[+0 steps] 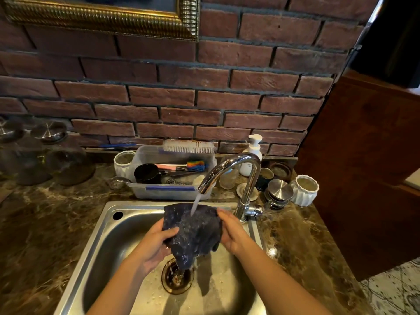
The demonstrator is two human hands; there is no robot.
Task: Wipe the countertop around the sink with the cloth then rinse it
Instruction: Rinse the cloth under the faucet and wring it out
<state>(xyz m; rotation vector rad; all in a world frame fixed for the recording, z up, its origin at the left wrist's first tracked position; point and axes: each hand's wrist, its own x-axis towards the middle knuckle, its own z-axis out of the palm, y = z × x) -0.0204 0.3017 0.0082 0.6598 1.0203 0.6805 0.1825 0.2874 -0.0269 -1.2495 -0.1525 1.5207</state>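
Head view: you've got the cloth [193, 230] stretched between both hands over the middle of the sink [109, 235], right under the running water [196, 204]. Your left hand [152, 242] grips its left edge, thumb curled on top and fingers underneath. Your right hand [231, 233] holds the right edge, thumb up near the top corner and fingers tucked behind the fabric. The cloth is dark, nubby and soaked, and its lower corner sags to a point just above the round brass-toned drain [177, 277]. The stream from the curved chrome faucet [238, 164] lands on the cloth's far half. The basin is brushed steel, beaded with droplets, set into a brown veined marble countertop [56, 219]. Behind the sink sits a clear plastic tub [172, 194] of utensils with a white bristle brush [188, 146] across its far rim. A white pump bottle [252, 153] stands behind the faucet and a ribbed white jar [305, 192] to its right. Glass jars [45, 155] stand far left, against a rough red brick wall [181, 98].
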